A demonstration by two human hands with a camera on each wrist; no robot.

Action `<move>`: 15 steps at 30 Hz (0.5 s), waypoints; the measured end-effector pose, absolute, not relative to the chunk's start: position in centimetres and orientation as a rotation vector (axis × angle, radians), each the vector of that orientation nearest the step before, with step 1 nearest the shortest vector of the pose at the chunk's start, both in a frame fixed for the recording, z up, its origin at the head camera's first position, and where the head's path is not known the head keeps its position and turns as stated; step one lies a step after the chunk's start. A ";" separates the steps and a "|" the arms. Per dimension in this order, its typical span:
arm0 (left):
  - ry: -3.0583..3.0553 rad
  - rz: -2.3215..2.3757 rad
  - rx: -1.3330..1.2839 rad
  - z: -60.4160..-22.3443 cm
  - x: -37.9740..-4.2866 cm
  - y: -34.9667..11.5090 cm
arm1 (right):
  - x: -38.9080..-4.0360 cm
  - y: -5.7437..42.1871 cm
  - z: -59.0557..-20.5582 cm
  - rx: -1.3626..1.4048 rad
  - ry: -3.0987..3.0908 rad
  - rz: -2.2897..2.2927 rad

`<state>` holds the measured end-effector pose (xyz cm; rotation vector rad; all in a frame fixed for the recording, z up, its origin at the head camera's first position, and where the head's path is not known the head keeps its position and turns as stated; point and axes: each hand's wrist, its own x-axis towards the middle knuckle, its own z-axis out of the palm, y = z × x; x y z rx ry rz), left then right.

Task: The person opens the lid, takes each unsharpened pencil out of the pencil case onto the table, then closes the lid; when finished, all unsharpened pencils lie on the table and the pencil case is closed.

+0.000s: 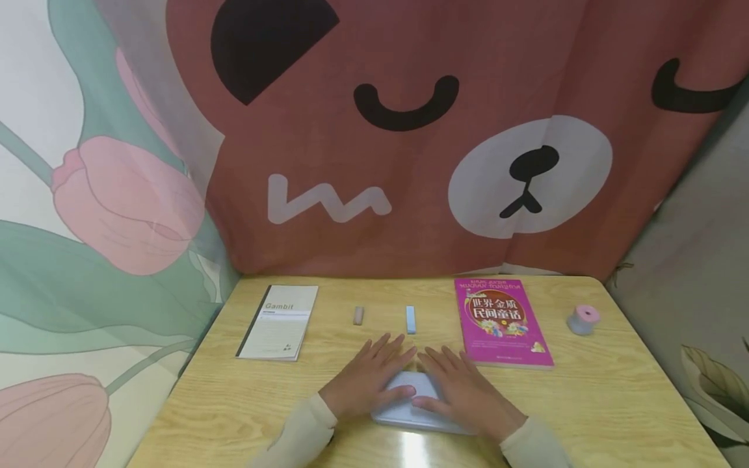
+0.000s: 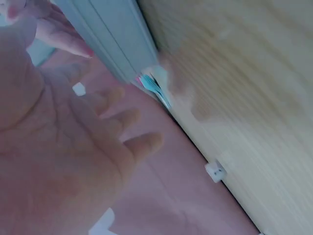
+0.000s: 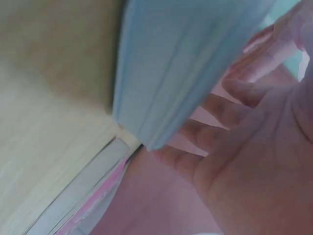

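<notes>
A pale blue, flat, box-like case (image 1: 404, 416) lies on the table near its front edge. Over its left part spreads my left hand (image 1: 370, 377), fingers straight and pointing away from me. My right hand (image 1: 471, 395) extends the same way above the right part. Both thumbs point inward over the case. In the left wrist view the case (image 2: 110, 36) stands beyond the palm, and in the right wrist view the case (image 3: 156, 68) lies close to the fingertips. Whether the palms touch its lid cannot be told. Neither hand grips anything.
Behind the hands lie a small brownish block (image 1: 359, 316) and a light blue strip-like piece (image 1: 411, 320). A white notebook (image 1: 275, 325) is at left, a magenta book (image 1: 506, 344) at right, and a pink-topped spool (image 1: 583, 320) farther right. A bear-print curtain (image 1: 398, 247) hangs behind the table.
</notes>
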<state>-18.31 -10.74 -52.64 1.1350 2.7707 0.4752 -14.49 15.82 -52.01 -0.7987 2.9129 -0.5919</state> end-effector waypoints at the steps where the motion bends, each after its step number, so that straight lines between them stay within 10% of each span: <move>1: 2.748 0.477 1.154 -52.6 -17.9 -10.7 | -14.1 15.9 -52.0 -0.801 2.899 -0.590; 15: 2.682 0.334 1.277 -52.2 -15.5 -10.1 | -11.7 16.3 -53.1 -0.791 2.947 -0.460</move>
